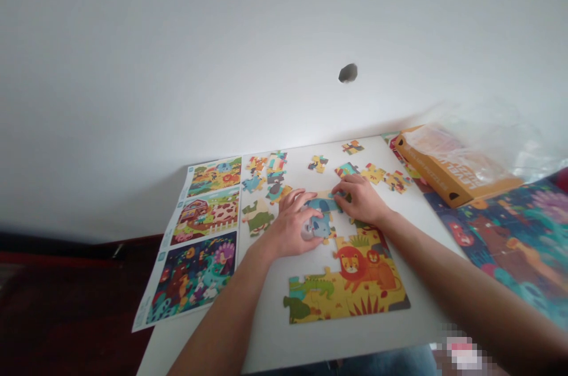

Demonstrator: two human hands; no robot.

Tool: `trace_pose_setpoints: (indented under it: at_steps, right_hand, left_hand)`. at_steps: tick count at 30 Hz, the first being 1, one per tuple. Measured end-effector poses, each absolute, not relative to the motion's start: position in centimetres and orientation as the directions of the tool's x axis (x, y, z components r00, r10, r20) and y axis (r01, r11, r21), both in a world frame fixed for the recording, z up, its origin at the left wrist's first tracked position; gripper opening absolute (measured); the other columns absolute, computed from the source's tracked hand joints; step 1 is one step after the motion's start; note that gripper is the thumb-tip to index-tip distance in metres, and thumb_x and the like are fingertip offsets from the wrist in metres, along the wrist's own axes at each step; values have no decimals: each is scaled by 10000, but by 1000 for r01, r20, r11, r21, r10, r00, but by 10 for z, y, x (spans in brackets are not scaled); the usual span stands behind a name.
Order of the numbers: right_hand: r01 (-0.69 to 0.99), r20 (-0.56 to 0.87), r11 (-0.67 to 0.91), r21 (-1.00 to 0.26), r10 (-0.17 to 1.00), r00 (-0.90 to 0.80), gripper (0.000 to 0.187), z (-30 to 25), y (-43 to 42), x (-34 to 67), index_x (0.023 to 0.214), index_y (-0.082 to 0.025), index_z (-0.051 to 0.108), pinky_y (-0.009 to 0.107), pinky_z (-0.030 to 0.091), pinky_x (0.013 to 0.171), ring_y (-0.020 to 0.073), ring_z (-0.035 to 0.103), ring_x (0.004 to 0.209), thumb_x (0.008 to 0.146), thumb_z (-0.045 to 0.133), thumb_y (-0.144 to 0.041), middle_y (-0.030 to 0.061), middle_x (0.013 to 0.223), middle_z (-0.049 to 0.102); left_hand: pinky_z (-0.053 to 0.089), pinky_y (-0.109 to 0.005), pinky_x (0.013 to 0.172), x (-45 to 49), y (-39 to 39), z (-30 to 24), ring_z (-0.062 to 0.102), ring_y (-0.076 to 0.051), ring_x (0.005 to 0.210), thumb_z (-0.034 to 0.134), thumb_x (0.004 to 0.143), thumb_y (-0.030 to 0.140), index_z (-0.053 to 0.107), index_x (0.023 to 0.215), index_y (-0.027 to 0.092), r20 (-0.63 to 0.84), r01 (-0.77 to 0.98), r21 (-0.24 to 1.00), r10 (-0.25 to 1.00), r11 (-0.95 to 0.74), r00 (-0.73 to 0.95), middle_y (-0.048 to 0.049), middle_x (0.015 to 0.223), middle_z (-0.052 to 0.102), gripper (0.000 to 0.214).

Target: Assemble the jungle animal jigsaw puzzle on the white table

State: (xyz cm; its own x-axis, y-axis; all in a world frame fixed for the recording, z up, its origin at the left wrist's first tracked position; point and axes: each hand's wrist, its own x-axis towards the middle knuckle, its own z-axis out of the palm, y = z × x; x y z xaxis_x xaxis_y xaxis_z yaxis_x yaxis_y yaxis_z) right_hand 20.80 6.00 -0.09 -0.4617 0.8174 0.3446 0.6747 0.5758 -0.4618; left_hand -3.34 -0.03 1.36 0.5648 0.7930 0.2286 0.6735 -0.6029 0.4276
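Observation:
My left hand [293, 225] curls over joined puzzle pieces with a blue elephant [323, 226], its thumb at the near edge and its fingers spread along the far side. At the right end of these pieces, my right hand [360, 200] pinches a puzzle piece at its fingertips; the fingers partly hide it. Nearer to me lies a joined puzzle section [355, 281] with two lions and a green crocodile. A green puzzle piece [257, 217] rests left of my left hand.
Several loose pieces lie at the back, among them a yellow one [373, 173]. On the left is a picture sheet [204, 217] with three scenes. To the right stand an orange puzzle box [444, 172] with clear plastic [492, 139] and a dark forest puzzle [510, 246]. A white wall [222, 57] rises behind.

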Motion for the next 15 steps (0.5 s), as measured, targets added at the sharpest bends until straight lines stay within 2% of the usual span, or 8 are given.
trace_pose_setpoints:
  at_steps: [15]
  right_hand:
    - [680, 328, 559, -475, 829, -452, 140, -1, 60, 206, 926, -219, 736, 364, 417, 797, 213, 596, 842, 832, 632, -230, 60, 869, 637]
  left_hand:
    - [298, -546, 1165, -26, -1, 11, 333, -334, 1382, 766, 737, 330, 671, 1095, 261, 238, 651, 459, 790, -605, 566, -82, 1409, 498, 377]
